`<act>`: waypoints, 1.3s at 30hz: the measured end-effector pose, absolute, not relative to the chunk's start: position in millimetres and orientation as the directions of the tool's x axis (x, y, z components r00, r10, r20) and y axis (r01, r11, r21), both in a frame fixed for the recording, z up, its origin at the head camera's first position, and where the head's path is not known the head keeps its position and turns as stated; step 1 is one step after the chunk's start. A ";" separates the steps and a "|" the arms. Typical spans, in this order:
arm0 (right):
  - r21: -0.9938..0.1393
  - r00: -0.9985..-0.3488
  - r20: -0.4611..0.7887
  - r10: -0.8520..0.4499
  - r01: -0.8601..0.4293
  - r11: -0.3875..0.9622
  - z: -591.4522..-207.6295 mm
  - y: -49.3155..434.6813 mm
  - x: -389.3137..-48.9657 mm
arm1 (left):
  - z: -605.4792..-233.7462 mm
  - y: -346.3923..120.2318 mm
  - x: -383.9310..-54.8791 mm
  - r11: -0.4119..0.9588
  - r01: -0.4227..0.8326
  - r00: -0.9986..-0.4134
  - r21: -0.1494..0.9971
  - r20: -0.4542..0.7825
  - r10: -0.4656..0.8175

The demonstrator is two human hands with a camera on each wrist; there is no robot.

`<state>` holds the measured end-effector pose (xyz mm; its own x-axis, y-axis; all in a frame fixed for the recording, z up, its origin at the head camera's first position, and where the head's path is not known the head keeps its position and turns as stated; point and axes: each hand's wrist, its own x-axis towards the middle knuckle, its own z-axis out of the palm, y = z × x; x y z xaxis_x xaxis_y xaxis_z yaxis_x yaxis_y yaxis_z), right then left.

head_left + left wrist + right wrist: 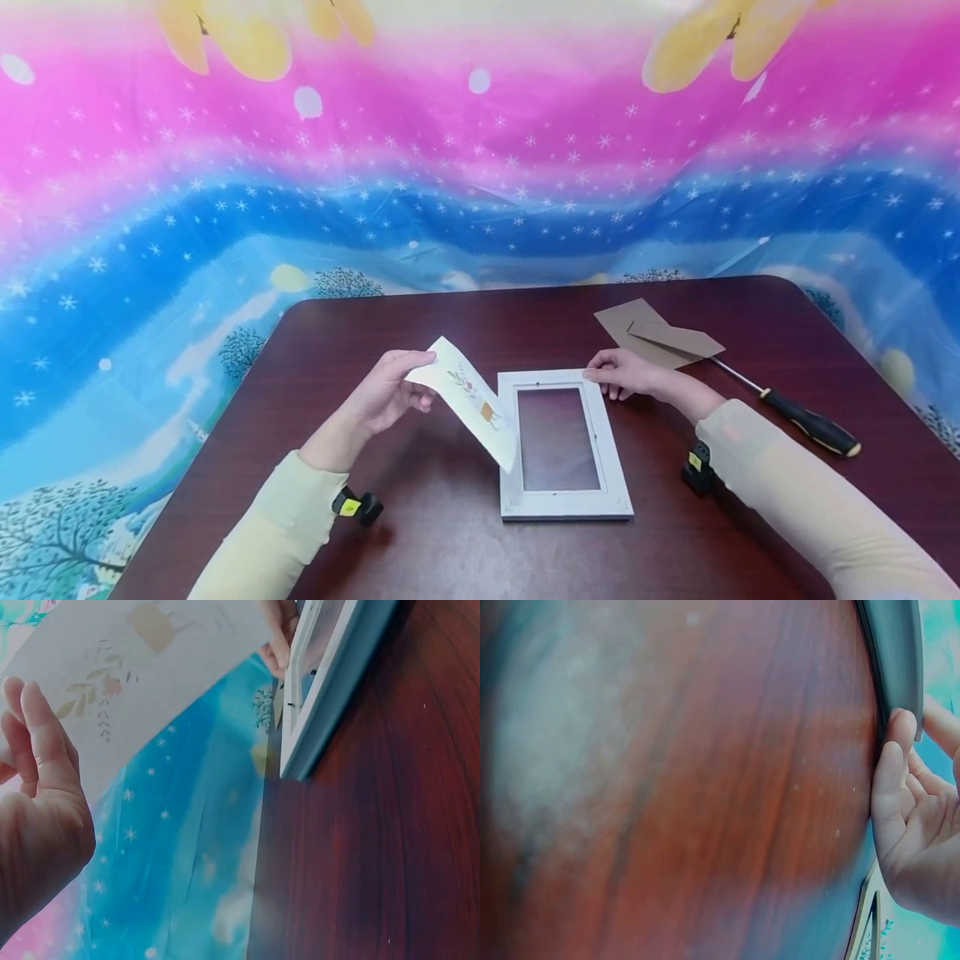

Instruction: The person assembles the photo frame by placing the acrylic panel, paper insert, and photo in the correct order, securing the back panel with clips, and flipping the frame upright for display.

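My left hand (382, 393) pinches a white picture print (463, 396) by its upper left corner, thumb on top. A plant design shows on the sheet, which hangs tilted with its lower corner over the left side of a white picture frame (555, 505). The frame lies flat on the table, its inner side with small dark tabs facing up and a clear pane in the opening. At the frame's far right corner my right hand (624, 372) grips the edge, the thumb above. In the right wrist view its fingertips (901, 727) press against the frame's side.
A brown backing board (626, 321) with a folded stand flap lies at the back right. Partly under it is a screwdriver (812, 423) with a black and yellow handle. Behind the dark wooden table (420, 554) hangs a colourful printed cloth (480, 179).
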<state>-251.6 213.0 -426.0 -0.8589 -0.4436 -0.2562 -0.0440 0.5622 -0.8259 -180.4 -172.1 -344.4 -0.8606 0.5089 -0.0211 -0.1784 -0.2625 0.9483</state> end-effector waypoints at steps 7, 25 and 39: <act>-0.829 -0.853 -0.255 -0.455 -0.049 0.557 -425.2 212.6 -251.5 | -346.9 -162.2 -182.3 -0.228 -0.229 -0.836 0.946 -0.071 0.543; -0.821 -0.858 -0.272 -0.436 -0.030 0.570 -427.5 212.7 -254.7 | -342.1 -131.7 -174.9 -0.218 -0.289 -0.867 0.932 -0.159 0.472; -0.824 -0.855 -0.264 -0.446 -0.039 0.565 -420.6 209.7 -249.7 | -359.1 -90.2 -185.1 -0.126 -0.317 -0.877 0.940 -0.240 0.417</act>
